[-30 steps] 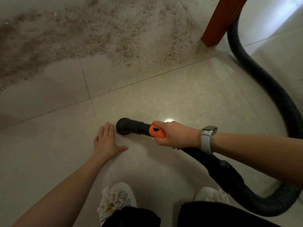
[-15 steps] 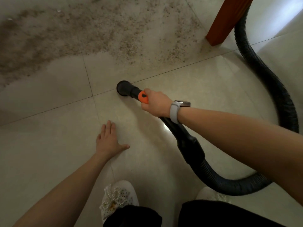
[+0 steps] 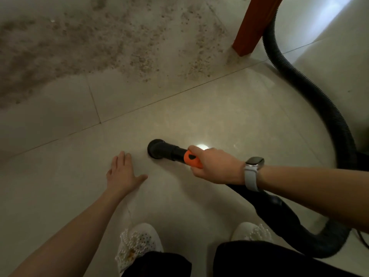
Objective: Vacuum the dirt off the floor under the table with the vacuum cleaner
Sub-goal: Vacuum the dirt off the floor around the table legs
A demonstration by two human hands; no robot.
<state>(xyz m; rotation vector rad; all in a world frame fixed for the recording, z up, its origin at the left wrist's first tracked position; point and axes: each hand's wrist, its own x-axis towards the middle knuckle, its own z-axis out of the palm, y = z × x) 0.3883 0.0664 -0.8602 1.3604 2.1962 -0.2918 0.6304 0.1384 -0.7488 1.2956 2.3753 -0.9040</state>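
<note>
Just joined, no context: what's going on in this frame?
A person crouches on a tiled floor, vacuuming. The right hand grips the orange collar of the hose nozzle, whose mouth sits on a clean patch of tile. The left hand rests flat on the floor beside it, not touching it. A wide band of dirt lies farther ahead, reaching the table leg. The black hose loops round behind that leg.
</note>
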